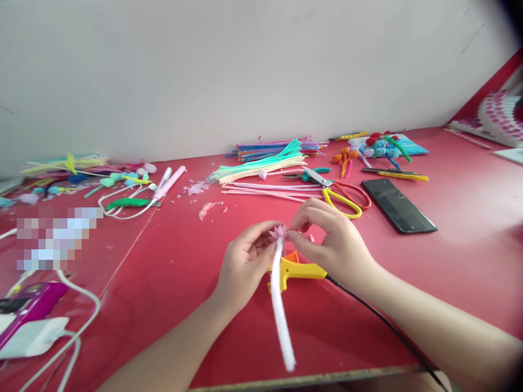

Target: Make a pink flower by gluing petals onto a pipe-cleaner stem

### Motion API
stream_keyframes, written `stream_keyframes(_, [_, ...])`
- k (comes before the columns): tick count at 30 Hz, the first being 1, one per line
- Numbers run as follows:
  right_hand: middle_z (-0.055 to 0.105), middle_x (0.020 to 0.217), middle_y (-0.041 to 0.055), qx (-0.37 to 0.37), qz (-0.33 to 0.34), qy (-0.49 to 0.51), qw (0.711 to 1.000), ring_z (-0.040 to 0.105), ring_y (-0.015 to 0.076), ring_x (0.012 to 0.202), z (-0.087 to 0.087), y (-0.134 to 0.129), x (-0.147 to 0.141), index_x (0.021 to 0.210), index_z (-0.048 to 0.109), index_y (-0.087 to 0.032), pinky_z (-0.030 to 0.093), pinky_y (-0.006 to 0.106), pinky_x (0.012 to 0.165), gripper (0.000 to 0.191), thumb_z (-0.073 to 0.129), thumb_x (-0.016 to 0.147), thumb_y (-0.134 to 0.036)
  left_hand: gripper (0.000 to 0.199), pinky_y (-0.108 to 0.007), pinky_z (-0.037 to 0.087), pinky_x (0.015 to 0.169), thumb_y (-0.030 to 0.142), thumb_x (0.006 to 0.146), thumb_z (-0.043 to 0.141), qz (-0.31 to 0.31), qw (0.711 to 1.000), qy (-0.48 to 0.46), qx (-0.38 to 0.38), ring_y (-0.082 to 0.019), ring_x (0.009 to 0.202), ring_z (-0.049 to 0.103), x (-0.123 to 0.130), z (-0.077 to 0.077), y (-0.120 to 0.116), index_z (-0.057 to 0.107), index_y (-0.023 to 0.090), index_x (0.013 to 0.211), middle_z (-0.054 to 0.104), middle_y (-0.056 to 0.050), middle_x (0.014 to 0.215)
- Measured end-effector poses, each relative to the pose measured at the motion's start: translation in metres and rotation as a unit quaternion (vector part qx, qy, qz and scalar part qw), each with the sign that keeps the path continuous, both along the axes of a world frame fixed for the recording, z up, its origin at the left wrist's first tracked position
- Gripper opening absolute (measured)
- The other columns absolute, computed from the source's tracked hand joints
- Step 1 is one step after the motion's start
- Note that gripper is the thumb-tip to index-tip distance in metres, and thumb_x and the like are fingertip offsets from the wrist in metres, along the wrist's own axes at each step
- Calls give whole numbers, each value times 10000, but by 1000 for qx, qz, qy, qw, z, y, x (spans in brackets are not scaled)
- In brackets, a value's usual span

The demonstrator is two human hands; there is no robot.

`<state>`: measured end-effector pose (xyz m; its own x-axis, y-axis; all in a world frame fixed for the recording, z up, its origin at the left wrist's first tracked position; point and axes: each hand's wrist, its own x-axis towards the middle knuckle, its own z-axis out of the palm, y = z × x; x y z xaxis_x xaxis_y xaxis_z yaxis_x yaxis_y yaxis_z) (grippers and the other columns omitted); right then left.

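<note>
Between my two hands is a small pink flower with pointed petals, on a thick white pipe-cleaner stem that hangs down toward the table's front edge. My left hand is closed, pinching the flower from the left side. Thumb and forefinger of my right hand pinch at the flower's right petals. Below the hands lies a yellow glue gun with an orange trigger, its black cord running off to the lower right. Part of the gun is hidden behind the stem and my left hand.
Scissors, pliers and pipe-cleaner bundles lie beyond my hands. A black phone rests at right, near finished pipe-cleaner flowers. At left are a pink pen-like tool, a green-handled cutter and white cables.
</note>
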<state>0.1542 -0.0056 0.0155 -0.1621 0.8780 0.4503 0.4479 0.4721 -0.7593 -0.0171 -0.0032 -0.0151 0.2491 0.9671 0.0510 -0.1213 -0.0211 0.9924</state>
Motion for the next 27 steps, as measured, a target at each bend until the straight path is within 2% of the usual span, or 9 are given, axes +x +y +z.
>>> stream_keyframes(6, [525,751,-1,-4,5,-3,1000,517,121,702,1,-1,1,706,552,-186,436,262,654,143,569,756,-53,261,-222,524,659,197,783,687,-9,1000,-1,1,-110,694,635,-2,-3,1,674,241,1040,675,-33,956])
stream_keyframes(12, [543,760,3,10,5,3,1000,519,126,728,5,0,2,766,602,-182,434,260,676,96,598,770,-86,230,-254,536,695,217,782,684,-5,1000,29,8,-133,736,628,0,3,0,677,213,1011,641,-42,930])
stream_keyframes(17, [544,789,6,-8,25,-3,1000,531,121,744,5,0,2,770,630,-185,438,255,698,93,616,781,-94,207,-278,540,762,236,816,645,-7,996,73,56,-152,828,630,1,4,-2,671,238,1021,600,-25,922])
stream_keyframes(21, [540,785,2,-14,33,7,999,535,115,740,4,0,1,741,607,-185,439,247,693,136,594,776,-54,197,-279,536,775,238,835,618,-19,991,100,85,-148,831,628,0,5,-2,655,246,1028,586,-17,923])
stream_keyframes(27, [549,798,-1,-14,35,10,999,527,123,759,6,-2,3,792,615,-195,434,252,705,108,618,781,-88,179,-259,522,789,228,834,614,-14,980,151,125,-145,843,609,0,9,-3,650,218,1008,594,-22,893])
